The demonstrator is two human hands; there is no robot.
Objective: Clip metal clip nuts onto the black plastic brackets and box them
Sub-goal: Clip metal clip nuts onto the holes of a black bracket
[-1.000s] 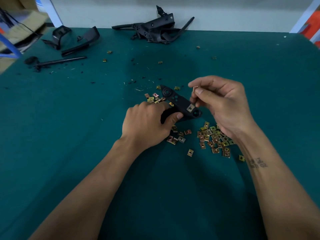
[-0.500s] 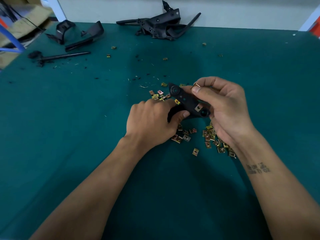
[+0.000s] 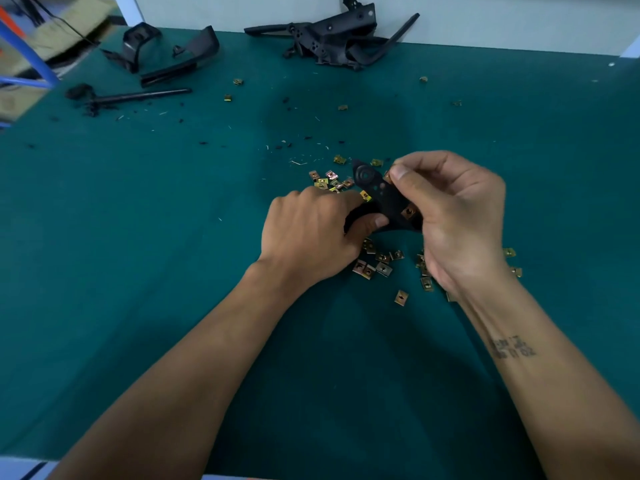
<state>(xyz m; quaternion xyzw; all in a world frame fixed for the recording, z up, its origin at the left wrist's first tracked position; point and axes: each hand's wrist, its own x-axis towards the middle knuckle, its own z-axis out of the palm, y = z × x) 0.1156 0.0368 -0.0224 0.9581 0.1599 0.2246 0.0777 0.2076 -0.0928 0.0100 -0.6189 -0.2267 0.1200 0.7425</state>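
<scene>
A black plastic bracket is held over the middle of the green table. My left hand grips its near end, thumb under the edge. Two clip nuts sit on it: a yellow one on the left edge and a coppery one near the right end. My right hand pinches another clip nut between thumb and forefinger against the bracket's right edge; most of that nut is hidden. Loose clip nuts lie below the hands, more clip nuts behind the bracket.
Black plastic parts lie at the table's far edge: a large bracket assembly in the middle, curved pieces and a rod at the far left. Stray clip nuts and black shavings dot the green mat.
My right hand has brought its clip nut down from above the bracket to the bracket's right edge. The left hand keeps its grip on the bracket.
</scene>
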